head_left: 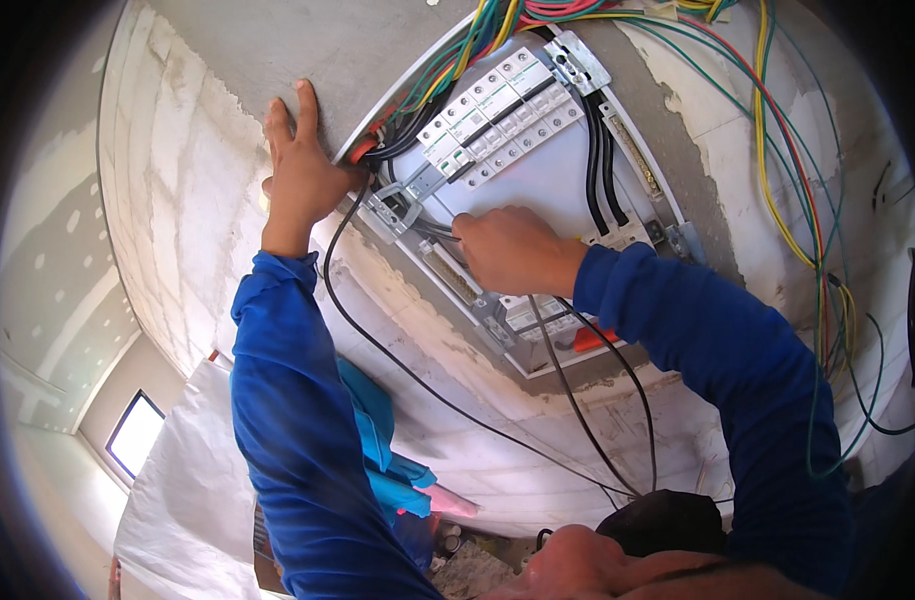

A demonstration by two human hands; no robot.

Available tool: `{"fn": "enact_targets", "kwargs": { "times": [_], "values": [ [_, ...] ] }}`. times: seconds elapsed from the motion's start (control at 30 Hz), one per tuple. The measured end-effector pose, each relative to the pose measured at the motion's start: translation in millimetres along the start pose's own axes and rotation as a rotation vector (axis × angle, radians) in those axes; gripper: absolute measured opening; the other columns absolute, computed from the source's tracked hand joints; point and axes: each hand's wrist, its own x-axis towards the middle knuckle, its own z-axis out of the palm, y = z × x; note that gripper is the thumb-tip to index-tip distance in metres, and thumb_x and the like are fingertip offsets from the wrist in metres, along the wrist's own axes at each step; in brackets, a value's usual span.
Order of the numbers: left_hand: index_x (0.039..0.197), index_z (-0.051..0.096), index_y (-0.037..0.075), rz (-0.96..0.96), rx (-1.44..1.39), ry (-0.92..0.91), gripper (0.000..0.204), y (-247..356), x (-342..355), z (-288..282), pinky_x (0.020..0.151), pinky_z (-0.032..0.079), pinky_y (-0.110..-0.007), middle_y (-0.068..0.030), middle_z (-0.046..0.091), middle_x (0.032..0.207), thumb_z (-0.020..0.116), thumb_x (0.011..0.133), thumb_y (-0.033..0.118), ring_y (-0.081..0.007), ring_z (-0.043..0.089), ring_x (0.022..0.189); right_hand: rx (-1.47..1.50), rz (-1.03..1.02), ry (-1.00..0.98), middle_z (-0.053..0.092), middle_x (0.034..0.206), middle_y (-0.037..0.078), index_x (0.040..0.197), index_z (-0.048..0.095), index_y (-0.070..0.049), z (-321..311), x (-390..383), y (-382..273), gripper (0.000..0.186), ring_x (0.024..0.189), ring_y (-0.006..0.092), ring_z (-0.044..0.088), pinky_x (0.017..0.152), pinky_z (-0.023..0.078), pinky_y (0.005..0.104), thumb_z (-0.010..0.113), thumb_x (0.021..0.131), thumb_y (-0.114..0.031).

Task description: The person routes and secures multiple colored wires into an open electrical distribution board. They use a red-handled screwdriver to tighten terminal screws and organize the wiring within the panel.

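My left hand [310,178] lies against the wall with fingers spread, at the left edge of an electrical distribution board [418,240]. Its palm side touches the board's rim, where a black cable [408,370] enters. Inside the board my right hand [513,250] is closed, back of the hand toward me, around dark cables [435,230] that run in from the left side; its fingertips are hidden. Just above it sits a tilted row of white circuit breakers [503,115]. Two dark cables [588,405] hang down from below the right hand.
Bundles of green, yellow and red wires [768,140] hang from the top and right. Terminal bars [633,150] line the board's sides. More white breakers [538,318] sit at its lower end. A turquoise cloth [383,440] and a white sheet [193,480] are below left.
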Motion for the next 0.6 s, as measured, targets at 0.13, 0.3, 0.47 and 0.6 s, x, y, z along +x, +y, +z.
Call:
{"fn": "enact_targets", "kwargs": {
  "times": [0.13,0.3,0.47,0.6],
  "values": [
    [0.177,0.016,0.022,-0.004,-0.019,-0.013,0.143,-2,-1,-1,0.125,0.041,-0.05,-0.036,0.016,0.176,0.099,0.061,0.019,-0.0507,0.026,0.163,-0.032,0.012,-0.001,0.073,0.077,0.027,0.104,0.066,0.003,2,2,-2,0.026,0.072,0.049,0.072,0.073,0.055,0.061,0.058,0.105,-0.021],
    [0.178,0.012,0.022,-0.001,-0.014,-0.035,0.143,-6,1,2,0.129,0.035,-0.052,-0.0368,0.013,0.176,0.098,0.064,0.02,-0.0524,0.019,0.164,-0.036,0.029,0.016,0.072,0.075,0.027,0.103,0.066,0.003,2,4,-5,0.031,0.071,0.0489,0.071,0.072,0.054,0.0615,0.058,0.107,-0.026],
    [0.177,0.005,0.02,0.015,0.003,-0.031,0.144,-8,4,9,0.131,0.029,-0.055,-0.0397,0.01,0.176,0.097,0.067,0.025,-0.0583,0.013,0.163,-0.029,0.032,0.018,0.072,0.075,0.026,0.103,0.066,0.003,2,3,-9,0.036,0.071,0.0482,0.071,0.072,0.054,0.0612,0.056,0.109,-0.031],
    [0.177,0.002,0.018,0.025,0.04,-0.028,0.144,-9,6,13,0.132,0.026,-0.057,-0.0429,0.01,0.174,0.097,0.069,0.029,-0.0608,0.012,0.162,-0.047,0.045,0.016,0.073,0.076,0.025,0.104,0.067,0.002,4,2,-10,0.037,0.072,0.0475,0.072,0.072,0.055,0.0603,0.055,0.11,-0.032]
  ]
}}
